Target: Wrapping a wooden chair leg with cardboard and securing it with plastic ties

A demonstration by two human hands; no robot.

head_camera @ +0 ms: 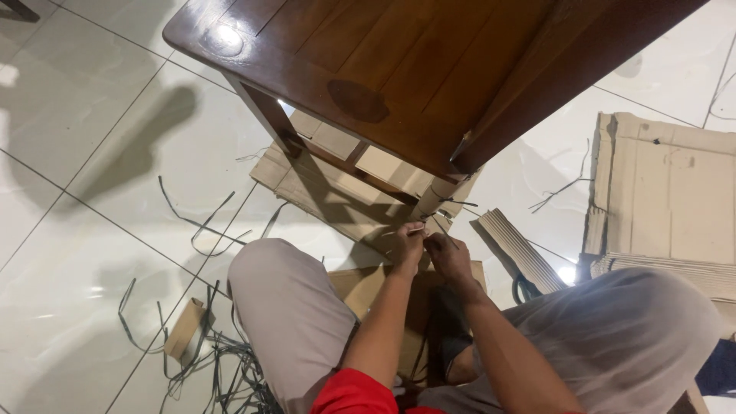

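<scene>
A dark wooden chair (368, 69) stands on the tiled floor in front of me. One of its front legs (437, 195) is wrapped in brown cardboard. Both my hands meet at the foot of that leg. My left hand (406, 244) pinches a thin dark strap (452, 202) that runs around the wrapped leg. My right hand (448, 257) grips the same strap just beside it, fingers closed. My knees, in grey trousers, sit on either side.
Flattened cardboard (330, 188) lies under the chair. A larger cardboard sheet (675, 192) and a corrugated piece (517, 249) lie at the right. Loose dark straps (207, 222) and a small cardboard scrap (184, 330) litter the floor at the left.
</scene>
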